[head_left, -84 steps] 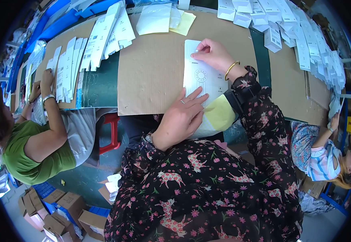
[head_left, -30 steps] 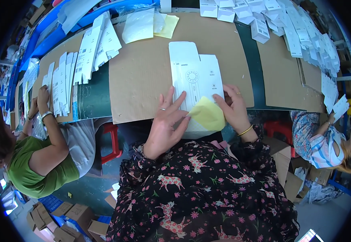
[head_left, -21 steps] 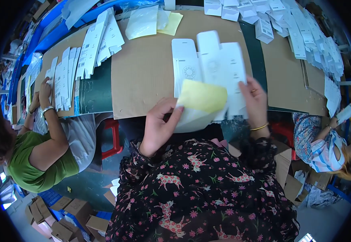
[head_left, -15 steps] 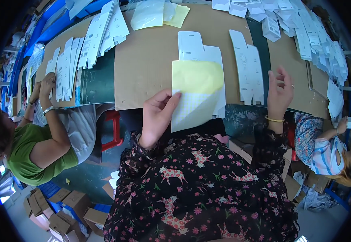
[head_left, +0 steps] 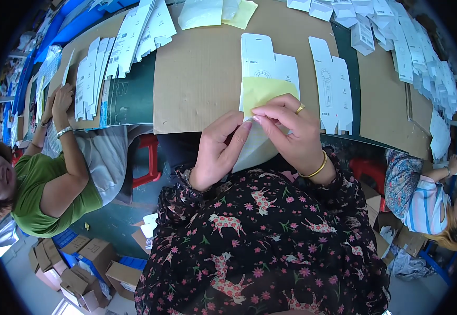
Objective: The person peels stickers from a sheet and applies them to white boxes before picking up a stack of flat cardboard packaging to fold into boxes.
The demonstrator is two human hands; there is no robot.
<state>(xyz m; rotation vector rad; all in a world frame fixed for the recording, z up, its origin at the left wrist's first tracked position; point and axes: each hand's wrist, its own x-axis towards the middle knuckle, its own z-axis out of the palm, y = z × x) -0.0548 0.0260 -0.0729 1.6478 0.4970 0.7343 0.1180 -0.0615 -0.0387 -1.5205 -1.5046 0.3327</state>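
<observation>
Between my hands is a yellow sheet, plain in its upper part and paler and whitish below. My left hand pinches its left edge between thumb and fingers. With thumb and forefinger, my right hand pinches at the same spot, beside the left thumb tip; the hand covers much of the sheet. What exactly lies between those fingertips is too small to tell. Just beyond, partly under the sheet, lies a flat white carton blank on the cardboard. Another flat white carton blank lies to the right.
Stacked carton blanks lie at the far left, folded white boxes at the far right. Yellow sheets and clear film sit at the back. One person works at left, another at right. Brown cartons stand on the floor.
My right hand has come in from the right and now pinches at the sheet. My left hand has shifted slightly right. The sheet has tilted, and the view has shifted a little.
</observation>
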